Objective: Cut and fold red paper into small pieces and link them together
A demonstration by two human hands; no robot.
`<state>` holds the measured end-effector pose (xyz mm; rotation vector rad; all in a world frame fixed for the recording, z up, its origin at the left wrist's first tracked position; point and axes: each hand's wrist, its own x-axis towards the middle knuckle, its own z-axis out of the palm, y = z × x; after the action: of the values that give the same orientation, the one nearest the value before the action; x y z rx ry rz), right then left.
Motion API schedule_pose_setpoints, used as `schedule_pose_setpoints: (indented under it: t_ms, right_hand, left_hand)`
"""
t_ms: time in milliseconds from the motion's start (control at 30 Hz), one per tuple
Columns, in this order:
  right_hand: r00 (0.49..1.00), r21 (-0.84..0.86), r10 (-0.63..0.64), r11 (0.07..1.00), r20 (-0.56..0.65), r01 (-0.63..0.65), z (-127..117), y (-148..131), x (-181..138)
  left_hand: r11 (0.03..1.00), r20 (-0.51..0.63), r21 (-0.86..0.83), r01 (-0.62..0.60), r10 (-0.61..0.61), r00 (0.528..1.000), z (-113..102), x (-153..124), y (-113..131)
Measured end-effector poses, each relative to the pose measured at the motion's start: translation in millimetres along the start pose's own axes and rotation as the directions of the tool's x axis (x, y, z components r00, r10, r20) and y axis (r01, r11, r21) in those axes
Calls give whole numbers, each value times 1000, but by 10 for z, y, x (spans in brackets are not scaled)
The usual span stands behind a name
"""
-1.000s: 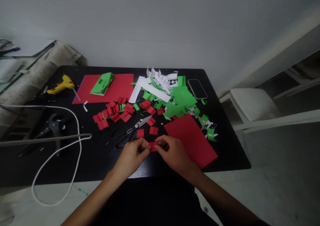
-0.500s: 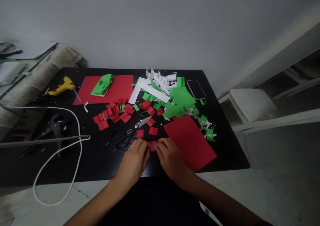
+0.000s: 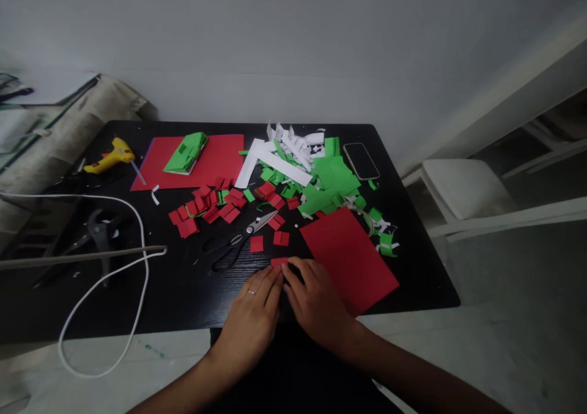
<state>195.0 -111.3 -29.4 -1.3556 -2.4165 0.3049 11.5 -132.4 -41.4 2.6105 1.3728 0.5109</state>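
Observation:
A small red paper piece (image 3: 279,261) lies near the front edge of the black table, its far strip showing beyond my fingertips. My left hand (image 3: 257,301), with a ring on one finger, presses its fingers together on the near side of the piece. From the right, my right hand (image 3: 312,293) holds the same piece with thumb and fingertips, touching the left fingers. The rest of the piece is hidden under both hands. Just beyond lie two red paper squares (image 3: 281,238) and black-handled scissors (image 3: 243,238) with blades spread slightly.
A large red sheet (image 3: 351,258) is at the right. Farther back are folded red pieces (image 3: 211,203), green paper (image 3: 332,178), white strips (image 3: 284,166) and a phone (image 3: 361,161). A yellow glue gun (image 3: 111,156) and a looping white cable (image 3: 145,279) occupy the left.
My left hand has flattened and drawn slightly nearer, its fingers now straighter on the red piece. The right hand has shifted a little nearer, and less of the piece shows between them.

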Motion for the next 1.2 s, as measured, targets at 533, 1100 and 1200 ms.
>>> schedule_pose_setpoints:
  t_ms: [533, 1100, 1200]
  right_hand:
    - [1000, 75, -9, 997, -23, 11, -49, 98, 21]
    - [995, 55, -92, 994, 48, 90, -21, 129, -11]
    - [996, 96, -79, 993, 39, 75, -15, 139, -13]
  left_hand:
    - [1000, -33, -10, 10, -10, 999, 41, 50, 0]
    - [1000, -43, -21, 5, -6, 999, 58, 119, -19]
    - [996, -30, -74, 41, -43, 999, 43, 169, -35]
